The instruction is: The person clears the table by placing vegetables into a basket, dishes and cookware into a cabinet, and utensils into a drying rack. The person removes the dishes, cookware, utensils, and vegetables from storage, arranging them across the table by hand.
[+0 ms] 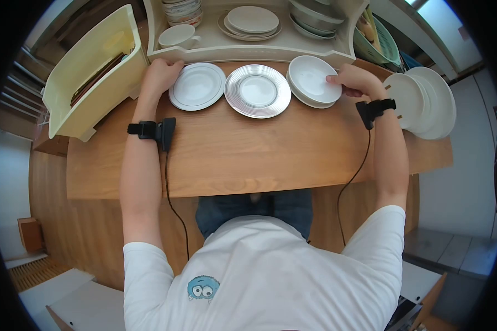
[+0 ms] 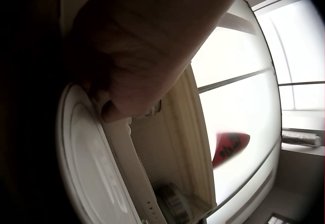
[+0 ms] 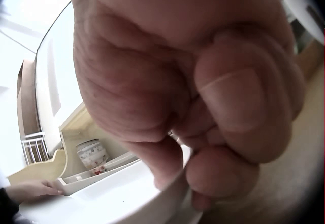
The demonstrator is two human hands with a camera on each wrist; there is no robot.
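My right hand (image 1: 358, 81) pinches the rim of a white bowl (image 1: 313, 76), thumb inside and curled fingers outside. In the right wrist view the bowl's rim (image 3: 172, 196) lies between thumb and fingers. This bowl sits on another white dish (image 1: 309, 101) on the table. My left hand (image 1: 161, 77) grips the front lip of a cream dish rack (image 1: 232, 55) at its left end; most of its fingers are hidden in the left wrist view. Next to it lies a white plate (image 1: 197, 87). A silver-ringed plate (image 1: 258, 91) lies midway between the hands.
On the rack stand a white cup (image 1: 178, 36), stacked patterned bowls (image 1: 182, 12), plates (image 1: 252, 20) and metal bowls (image 1: 316, 19). A cream bin (image 1: 88, 105) borders the wooden table (image 1: 248, 160) at left. White plates (image 1: 433, 105) stand at right, near a green basket (image 1: 384, 47).
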